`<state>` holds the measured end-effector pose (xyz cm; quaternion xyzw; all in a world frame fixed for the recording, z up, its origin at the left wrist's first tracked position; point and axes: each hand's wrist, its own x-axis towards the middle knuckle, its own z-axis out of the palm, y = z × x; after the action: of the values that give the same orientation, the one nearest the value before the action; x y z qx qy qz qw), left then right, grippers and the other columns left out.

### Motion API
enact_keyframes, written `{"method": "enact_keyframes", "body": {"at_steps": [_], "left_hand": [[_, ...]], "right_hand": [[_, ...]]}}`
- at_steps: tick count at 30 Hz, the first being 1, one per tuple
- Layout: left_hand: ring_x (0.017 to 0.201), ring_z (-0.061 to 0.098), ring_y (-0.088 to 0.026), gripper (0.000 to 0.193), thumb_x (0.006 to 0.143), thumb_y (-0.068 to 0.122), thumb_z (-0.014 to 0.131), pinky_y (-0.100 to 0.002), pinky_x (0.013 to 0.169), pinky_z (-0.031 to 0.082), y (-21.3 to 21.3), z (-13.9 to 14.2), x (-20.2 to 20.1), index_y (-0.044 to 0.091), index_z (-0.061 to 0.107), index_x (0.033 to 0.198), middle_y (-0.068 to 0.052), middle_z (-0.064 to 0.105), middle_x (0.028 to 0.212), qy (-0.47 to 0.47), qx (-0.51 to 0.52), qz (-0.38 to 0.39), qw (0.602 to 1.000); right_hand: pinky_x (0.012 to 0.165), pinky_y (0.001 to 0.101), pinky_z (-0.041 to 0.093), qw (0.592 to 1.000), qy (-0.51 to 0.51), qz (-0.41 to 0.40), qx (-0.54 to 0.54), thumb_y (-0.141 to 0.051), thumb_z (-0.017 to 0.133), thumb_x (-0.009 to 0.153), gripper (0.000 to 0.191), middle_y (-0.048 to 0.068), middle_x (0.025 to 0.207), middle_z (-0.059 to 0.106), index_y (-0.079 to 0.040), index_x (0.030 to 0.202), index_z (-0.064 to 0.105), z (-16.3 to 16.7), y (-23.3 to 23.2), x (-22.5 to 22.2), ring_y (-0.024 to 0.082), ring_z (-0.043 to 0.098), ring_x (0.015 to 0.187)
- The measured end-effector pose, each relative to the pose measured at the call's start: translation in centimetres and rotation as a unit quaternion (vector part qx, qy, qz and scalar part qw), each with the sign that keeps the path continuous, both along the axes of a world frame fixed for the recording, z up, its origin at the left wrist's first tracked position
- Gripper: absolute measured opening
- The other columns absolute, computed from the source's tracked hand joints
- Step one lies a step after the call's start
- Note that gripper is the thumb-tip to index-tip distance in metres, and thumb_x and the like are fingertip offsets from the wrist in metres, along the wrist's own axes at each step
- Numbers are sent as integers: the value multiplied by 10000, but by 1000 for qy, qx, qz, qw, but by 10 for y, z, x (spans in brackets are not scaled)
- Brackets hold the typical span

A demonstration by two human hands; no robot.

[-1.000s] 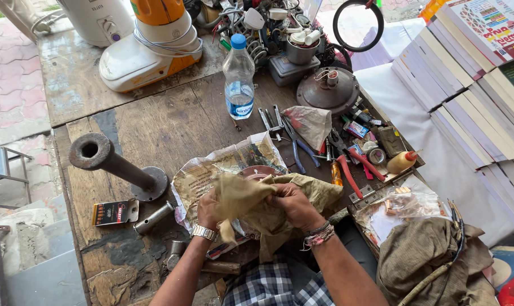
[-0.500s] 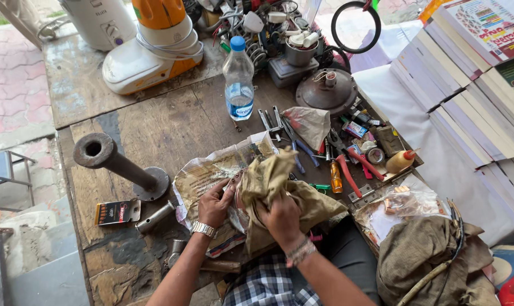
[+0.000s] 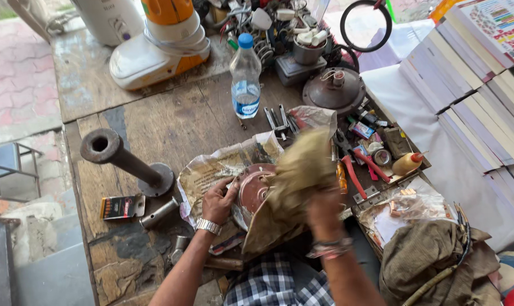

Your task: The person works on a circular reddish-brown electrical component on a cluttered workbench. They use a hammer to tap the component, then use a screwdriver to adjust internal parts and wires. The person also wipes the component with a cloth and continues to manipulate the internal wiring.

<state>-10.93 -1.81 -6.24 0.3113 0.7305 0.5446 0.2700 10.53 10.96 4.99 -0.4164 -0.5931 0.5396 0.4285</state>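
Note:
My left hand, with a metal watch on its wrist, grips the edge of a round reddish-brown metal part that lies on crumpled newspaper. My right hand is blurred with motion and holds a khaki cloth that it lifts over the part; the cloth covers the part's right side and hangs down toward my lap.
A plastic water bottle stands at the bench's middle. A dark pipe on a flange stands at left, a small box near it. Pliers and tools lie at right, stacked books beyond. A mixer base sits at the back.
The cloth, first bunched in both hands, now hangs from my right hand alone and is raised. My left hand has moved to the metal part, which has become visible.

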Motion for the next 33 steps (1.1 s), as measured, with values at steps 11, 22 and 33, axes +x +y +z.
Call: {"method": "enact_keyframes", "body": {"at_steps": [11, 22, 33], "left_hand": [[553, 629, -79, 406, 926, 416, 702, -284, 500, 475, -2, 9, 2, 179, 751, 1251, -28, 749, 685, -4, -81, 6, 997], [560, 673, -71, 415, 914, 439, 689, -271, 493, 502, 0, 7, 3, 193, 741, 1244, 4, 764, 695, -4, -98, 6, 995], [555, 663, -71, 404, 910, 414, 688, -283, 507, 509, -1, 17, 4, 172, 745, 1229, -6, 766, 703, -17, -99, 10, 995]], "right_hand": [[952, 447, 513, 862, -384, 140, 298, -194, 775, 867, 412, 143, 1111, 713, -71, 1239, 647, -41, -29, 7, 314, 676, 1026], [828, 354, 603, 968, 49, 243, -27, -7, 803, 915, 332, 86, 1120, 754, 13, 1219, 671, -25, -22, -27, 190, 720, 968], [889, 396, 574, 915, -324, 222, 93, -353, 782, 868, 403, 72, 1053, 748, -60, 1127, 679, -14, -20, 3, 231, 720, 948]]}}
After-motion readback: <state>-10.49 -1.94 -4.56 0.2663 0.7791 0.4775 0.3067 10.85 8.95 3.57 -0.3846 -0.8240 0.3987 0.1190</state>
